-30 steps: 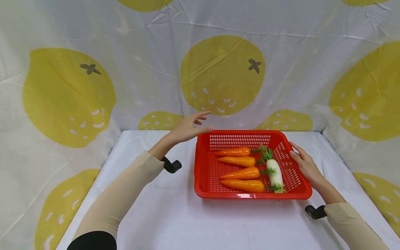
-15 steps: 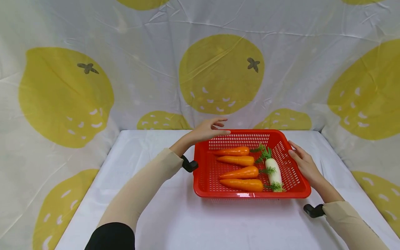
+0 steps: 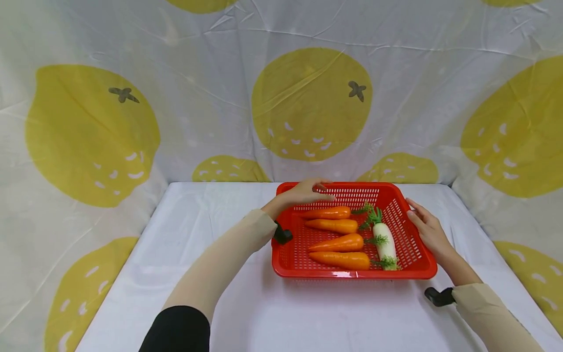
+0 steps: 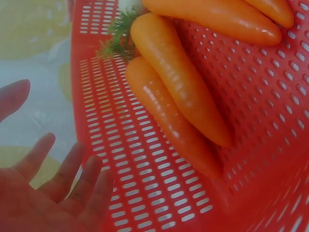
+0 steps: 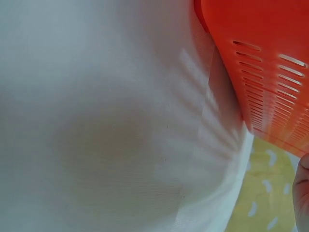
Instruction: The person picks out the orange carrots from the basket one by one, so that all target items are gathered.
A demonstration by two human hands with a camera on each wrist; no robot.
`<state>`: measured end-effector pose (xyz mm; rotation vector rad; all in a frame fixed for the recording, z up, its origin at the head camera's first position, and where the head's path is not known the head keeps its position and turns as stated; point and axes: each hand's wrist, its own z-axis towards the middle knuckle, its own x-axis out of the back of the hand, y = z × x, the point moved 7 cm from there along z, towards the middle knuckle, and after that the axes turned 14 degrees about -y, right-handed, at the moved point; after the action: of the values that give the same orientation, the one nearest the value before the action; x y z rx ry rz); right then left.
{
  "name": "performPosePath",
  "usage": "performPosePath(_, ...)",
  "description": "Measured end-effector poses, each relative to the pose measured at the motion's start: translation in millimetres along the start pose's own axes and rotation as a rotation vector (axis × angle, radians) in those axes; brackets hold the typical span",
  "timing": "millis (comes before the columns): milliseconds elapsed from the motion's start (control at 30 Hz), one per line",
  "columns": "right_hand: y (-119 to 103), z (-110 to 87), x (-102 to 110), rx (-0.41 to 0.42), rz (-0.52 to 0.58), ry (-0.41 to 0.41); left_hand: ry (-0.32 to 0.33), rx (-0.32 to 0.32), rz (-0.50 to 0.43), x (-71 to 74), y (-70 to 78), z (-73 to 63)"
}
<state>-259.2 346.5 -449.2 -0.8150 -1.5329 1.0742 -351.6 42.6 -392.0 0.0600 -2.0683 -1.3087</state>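
A red perforated plastic basket (image 3: 352,275) holds several orange carrots (image 3: 338,226) with green tops and one white radish (image 3: 387,244). My left hand (image 3: 303,193) reaches over the back left of the basket, fingers spread and nothing held. In the left wrist view that hand (image 4: 53,188) shows its palm and parted fingers by the slotted wall, with two carrots (image 4: 169,111) lying beside that wall. On the basket's right side, my right hand (image 3: 432,235) holds the rim. Only a sliver of that hand (image 5: 301,193) appears in the right wrist view, next to the slotted outer wall.
The basket stands on a white-covered table (image 3: 308,313), right of its middle. A lemon-print cloth (image 3: 198,98) hangs behind and at the sides. Black wrist devices (image 3: 440,297) sit at the cuffs.
My left hand has moved right and lower, from outside the basket's back left corner to over its back edge. The right hand, basket and vegetables look unmoved.
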Motion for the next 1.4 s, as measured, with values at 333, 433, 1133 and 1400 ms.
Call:
performPosePath(333,2.1,0.1,0.5,0.013,0.044,0.007,-0.113,0.006,0.003,-18.6,-15.3,25.6)
performPosePath(433,1.0,-0.6,-0.6,0.015,0.049,0.005,-0.137,-0.027,0.004,-24.7,-16.9,31.5)
performPosePath(1133,2.1,-0.3,-1.0,0.028,0.081,0.012,-0.19,0.042,0.117,-51.0,-35.4,56.1)
performPosePath(1400,4.3,0.9,1.2,0.02,0.074,0.012,-0.205,0.046,0.135,-54.7,-34.7,57.2)
